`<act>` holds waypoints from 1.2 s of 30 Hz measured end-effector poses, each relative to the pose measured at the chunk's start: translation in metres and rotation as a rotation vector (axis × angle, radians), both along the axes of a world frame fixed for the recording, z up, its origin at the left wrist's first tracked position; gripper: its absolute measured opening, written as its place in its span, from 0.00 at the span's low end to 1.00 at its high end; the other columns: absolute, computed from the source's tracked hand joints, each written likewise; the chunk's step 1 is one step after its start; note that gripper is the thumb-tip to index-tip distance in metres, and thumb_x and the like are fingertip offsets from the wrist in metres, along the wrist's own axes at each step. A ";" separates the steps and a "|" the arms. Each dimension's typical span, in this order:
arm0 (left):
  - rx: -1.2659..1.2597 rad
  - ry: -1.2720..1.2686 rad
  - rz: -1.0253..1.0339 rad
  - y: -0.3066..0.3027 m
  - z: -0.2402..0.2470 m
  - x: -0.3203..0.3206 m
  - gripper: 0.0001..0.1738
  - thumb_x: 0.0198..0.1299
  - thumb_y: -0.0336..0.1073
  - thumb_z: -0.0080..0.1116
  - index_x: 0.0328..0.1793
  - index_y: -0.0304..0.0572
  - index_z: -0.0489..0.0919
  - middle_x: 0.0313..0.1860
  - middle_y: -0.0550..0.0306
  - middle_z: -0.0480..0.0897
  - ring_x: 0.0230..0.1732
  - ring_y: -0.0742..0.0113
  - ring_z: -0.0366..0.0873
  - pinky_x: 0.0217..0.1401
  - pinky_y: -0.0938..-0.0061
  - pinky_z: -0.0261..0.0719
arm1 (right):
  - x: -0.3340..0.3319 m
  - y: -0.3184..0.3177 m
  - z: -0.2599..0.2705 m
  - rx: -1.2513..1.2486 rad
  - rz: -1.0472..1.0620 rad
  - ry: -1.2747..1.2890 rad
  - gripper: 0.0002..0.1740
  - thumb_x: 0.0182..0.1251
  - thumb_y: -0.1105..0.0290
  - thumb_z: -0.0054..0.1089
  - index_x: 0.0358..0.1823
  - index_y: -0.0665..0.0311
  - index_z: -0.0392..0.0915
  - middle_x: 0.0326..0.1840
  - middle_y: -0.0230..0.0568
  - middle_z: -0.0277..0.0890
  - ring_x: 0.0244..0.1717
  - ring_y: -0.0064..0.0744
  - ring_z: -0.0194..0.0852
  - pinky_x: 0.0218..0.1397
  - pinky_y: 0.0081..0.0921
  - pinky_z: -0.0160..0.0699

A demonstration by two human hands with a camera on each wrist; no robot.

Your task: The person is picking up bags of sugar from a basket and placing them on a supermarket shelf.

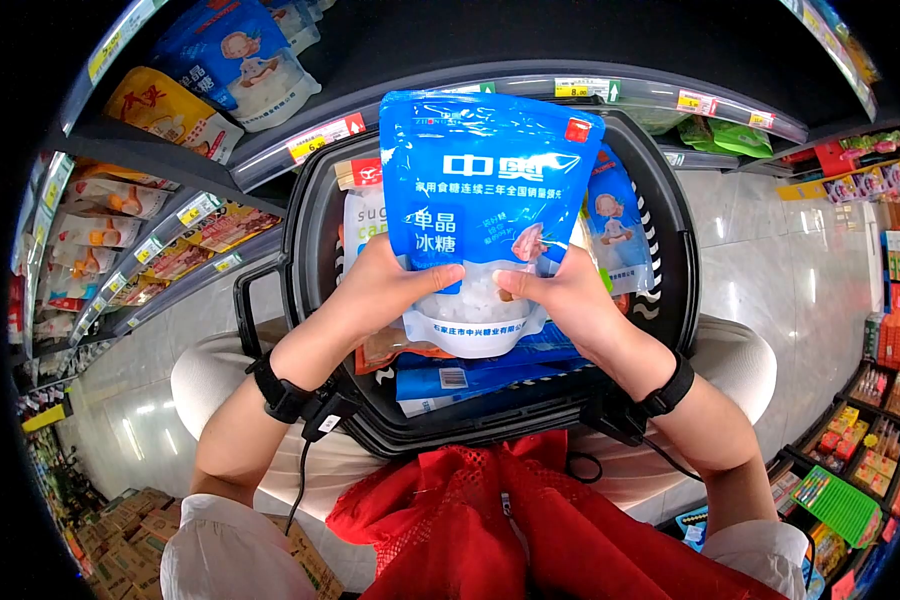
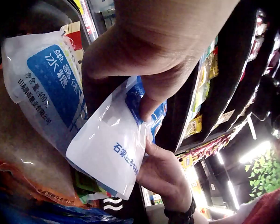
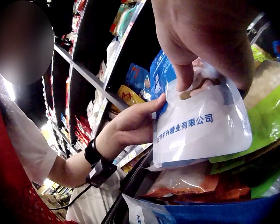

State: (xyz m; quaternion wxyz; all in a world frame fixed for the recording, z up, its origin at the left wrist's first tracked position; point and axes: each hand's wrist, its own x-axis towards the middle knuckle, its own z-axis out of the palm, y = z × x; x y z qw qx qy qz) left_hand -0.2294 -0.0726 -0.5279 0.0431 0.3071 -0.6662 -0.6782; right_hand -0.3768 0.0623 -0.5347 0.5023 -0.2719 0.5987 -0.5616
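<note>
In the head view, a blue and white stand-up bag of rock sugar (image 1: 490, 190) is held upright over a black shopping basket (image 1: 292, 225). My left hand (image 1: 370, 285) grips its left side with the thumb across the front. On the opposite side, my right hand (image 1: 582, 300) grips the bag the same way, fingers hidden behind. Pale crystals show through its clear window, above a white bottom band. Both wrist views show the thumbs pressing into the front of the bag. Under and around it are a white bag (image 2: 51, 79), a green-edged bag (image 3: 270, 116) and another blue bag (image 1: 620, 225).
The basket sits between the person's knees, its handle (image 1: 245, 305) out to the left. Shelves with price tags (image 1: 325, 137) run close behind and to the left, stocked with blue and yellow bags (image 1: 170, 110). Shiny floor tiles (image 1: 760, 240) and more displays (image 1: 860, 440) lie to the right.
</note>
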 end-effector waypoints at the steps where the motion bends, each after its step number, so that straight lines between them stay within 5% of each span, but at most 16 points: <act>1: 0.000 -0.004 -0.001 0.000 0.000 0.000 0.17 0.49 0.33 0.62 0.46 0.37 0.75 0.37 0.57 0.79 0.38 0.73 0.75 0.42 0.77 0.73 | 0.000 0.000 -0.002 -0.015 -0.001 0.013 0.12 0.53 0.77 0.59 0.36 0.62 0.65 0.33 0.31 0.68 0.34 0.22 0.70 0.37 0.21 0.71; 8: 0.019 -0.011 0.015 0.001 0.001 -0.001 0.18 0.49 0.33 0.62 0.47 0.37 0.75 0.38 0.56 0.79 0.39 0.72 0.75 0.42 0.77 0.73 | -0.001 0.000 0.000 0.048 0.019 -0.024 0.16 0.54 0.77 0.58 0.44 0.66 0.69 0.38 0.35 0.72 0.36 0.23 0.71 0.39 0.21 0.71; 18: 0.016 -0.012 0.008 0.001 0.000 -0.001 0.18 0.49 0.33 0.62 0.47 0.36 0.74 0.38 0.56 0.79 0.39 0.73 0.75 0.42 0.77 0.73 | 0.001 0.000 0.004 0.034 0.002 -0.052 0.15 0.54 0.77 0.58 0.44 0.66 0.69 0.38 0.34 0.72 0.37 0.22 0.71 0.40 0.21 0.71; 26: 0.053 0.064 0.002 0.000 -0.006 0.001 0.19 0.50 0.32 0.61 0.49 0.36 0.74 0.41 0.58 0.78 0.41 0.75 0.73 0.44 0.77 0.72 | 0.002 0.000 0.004 -0.042 -0.018 -0.016 0.13 0.52 0.79 0.58 0.34 0.61 0.63 0.31 0.29 0.64 0.34 0.21 0.68 0.38 0.19 0.70; 29: 0.254 0.063 0.039 -0.002 -0.006 0.002 0.18 0.53 0.36 0.59 0.50 0.38 0.74 0.43 0.59 0.77 0.43 0.75 0.73 0.46 0.77 0.72 | 0.001 0.001 0.004 0.061 0.000 -0.102 0.15 0.53 0.76 0.57 0.44 0.67 0.69 0.37 0.33 0.71 0.35 0.21 0.69 0.39 0.21 0.71; 36: 0.607 -0.170 0.202 0.001 0.008 -0.002 0.29 0.53 0.52 0.55 0.54 0.39 0.69 0.47 0.53 0.76 0.46 0.66 0.75 0.46 0.73 0.73 | 0.001 0.000 0.012 0.222 -0.034 -0.395 0.21 0.58 0.62 0.57 0.47 0.68 0.69 0.40 0.37 0.73 0.39 0.24 0.71 0.41 0.21 0.71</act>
